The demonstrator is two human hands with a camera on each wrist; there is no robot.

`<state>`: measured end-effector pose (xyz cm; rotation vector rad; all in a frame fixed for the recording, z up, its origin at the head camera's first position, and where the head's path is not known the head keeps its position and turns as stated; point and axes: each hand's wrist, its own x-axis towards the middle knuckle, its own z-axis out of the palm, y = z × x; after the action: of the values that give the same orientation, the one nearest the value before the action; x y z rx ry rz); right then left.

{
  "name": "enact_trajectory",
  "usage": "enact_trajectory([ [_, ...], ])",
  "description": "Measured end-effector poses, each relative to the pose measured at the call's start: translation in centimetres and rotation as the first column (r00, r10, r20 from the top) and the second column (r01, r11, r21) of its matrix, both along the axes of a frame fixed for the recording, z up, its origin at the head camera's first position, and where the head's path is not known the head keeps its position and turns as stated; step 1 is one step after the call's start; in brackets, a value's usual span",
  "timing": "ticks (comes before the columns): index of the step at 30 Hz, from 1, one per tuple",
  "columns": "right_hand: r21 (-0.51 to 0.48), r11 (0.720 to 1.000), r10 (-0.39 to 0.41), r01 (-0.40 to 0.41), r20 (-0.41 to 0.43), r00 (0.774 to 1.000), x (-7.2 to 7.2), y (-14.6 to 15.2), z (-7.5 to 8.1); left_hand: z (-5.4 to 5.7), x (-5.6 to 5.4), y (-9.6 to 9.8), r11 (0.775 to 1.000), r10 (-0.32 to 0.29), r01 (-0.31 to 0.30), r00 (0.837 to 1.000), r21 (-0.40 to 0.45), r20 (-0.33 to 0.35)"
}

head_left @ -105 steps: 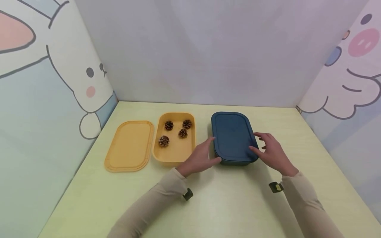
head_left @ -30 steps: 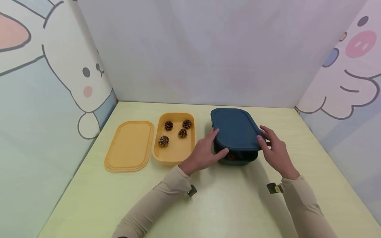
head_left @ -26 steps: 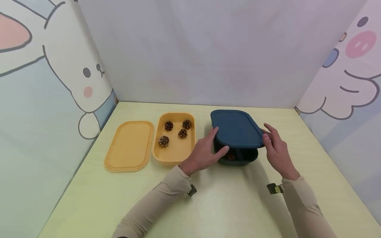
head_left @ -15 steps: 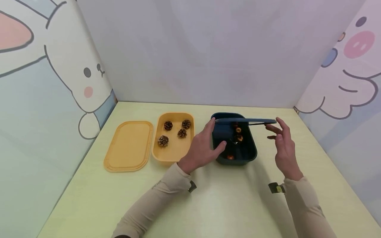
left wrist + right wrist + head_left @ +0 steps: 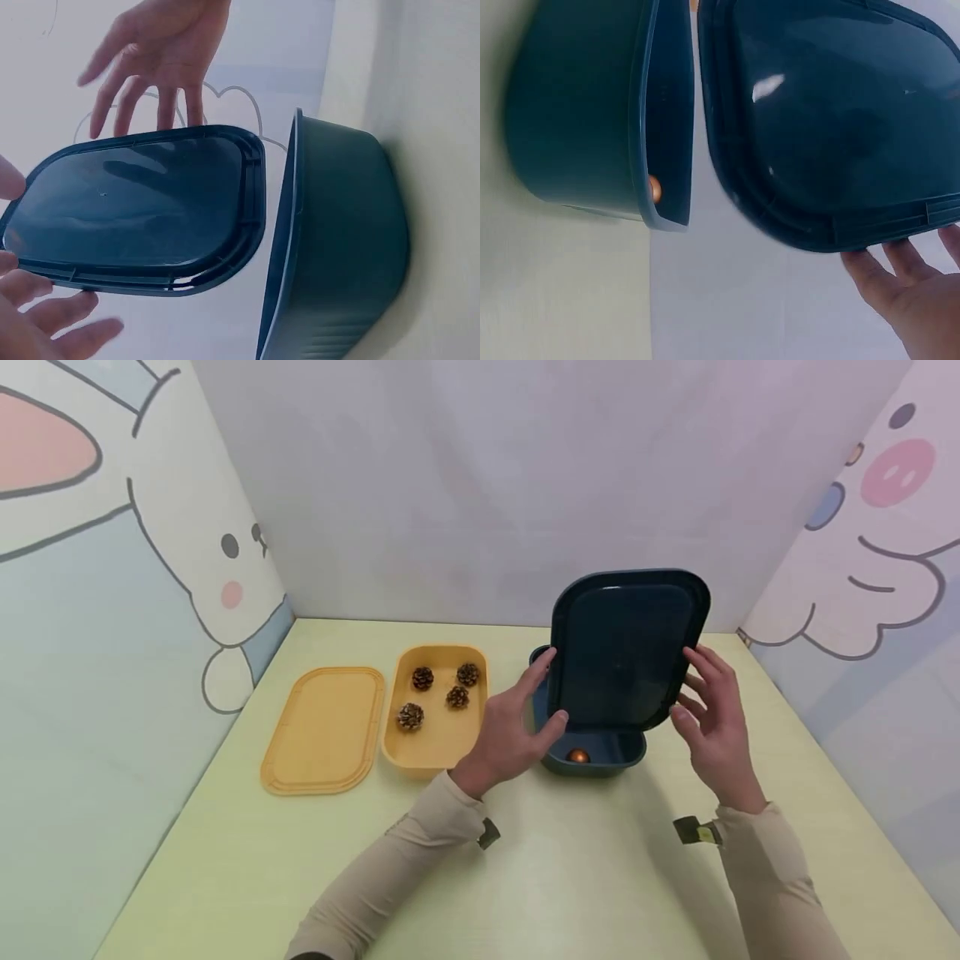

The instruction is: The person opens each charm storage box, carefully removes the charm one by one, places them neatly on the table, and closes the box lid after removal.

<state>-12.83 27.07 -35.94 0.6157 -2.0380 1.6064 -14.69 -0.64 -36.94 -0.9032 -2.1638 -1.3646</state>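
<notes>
The dark blue lid [image 5: 626,652] is tilted up with its underside facing me, above the dark blue box [image 5: 600,768]. My left hand [image 5: 510,735] touches the lid's left edge, its thumb and index finger spread. At the opposite edge, my right hand [image 5: 716,722] supports the lid with its fingertips. The left wrist view shows the right hand's fingers [image 5: 161,105] nearly straight against the rim. One shiny copper-coloured ball [image 5: 578,756] shows at the box's near end, and the lid hides much of the interior.
Left of the blue box stands a yellow box [image 5: 442,752] with several pine cones [image 5: 411,717] in it. A yellow lid [image 5: 324,731] lies flat on the pale table [image 5: 420,877] farther left. Walls with cartoon animals surround the table.
The lid has come up off the blue box and turned from lying flat to nearly upright, uncovering shiny balls inside. My right hand has risen slightly with it; my left has stayed close.
</notes>
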Motion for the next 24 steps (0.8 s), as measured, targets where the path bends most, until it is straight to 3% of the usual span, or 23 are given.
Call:
enact_trajectory([
  [5,0.121,0.985,-0.131,0.122,0.075,0.989,0.0,-0.3,0.4,0.1,0.0,0.0,0.996,-0.064,0.057,0.994,0.074,0.091],
  [13,0.123,0.992,-0.058,0.035,0.189,0.98,-0.4,0.2,0.1,0.0,-0.1,-0.3,0.989,-0.106,0.081,0.97,0.122,0.217],
  [16,0.087,0.996,-0.02,-0.003,0.259,0.966,-0.4,0.7,-0.3,-0.1,-0.1,-0.5,0.988,-0.118,0.085,0.95,0.127,0.288],
  [20,-0.046,0.998,0.063,-0.05,0.37,0.927,-0.3,1.5,-0.6,-0.2,-0.2,-0.5,0.986,-0.133,0.085,0.919,0.144,0.371],
  [24,-0.184,0.98,0.15,-0.08,0.408,0.9,-0.7,2.1,-0.8,-0.3,-0.2,-0.6,0.987,-0.147,0.1,0.885,0.127,0.442],
])
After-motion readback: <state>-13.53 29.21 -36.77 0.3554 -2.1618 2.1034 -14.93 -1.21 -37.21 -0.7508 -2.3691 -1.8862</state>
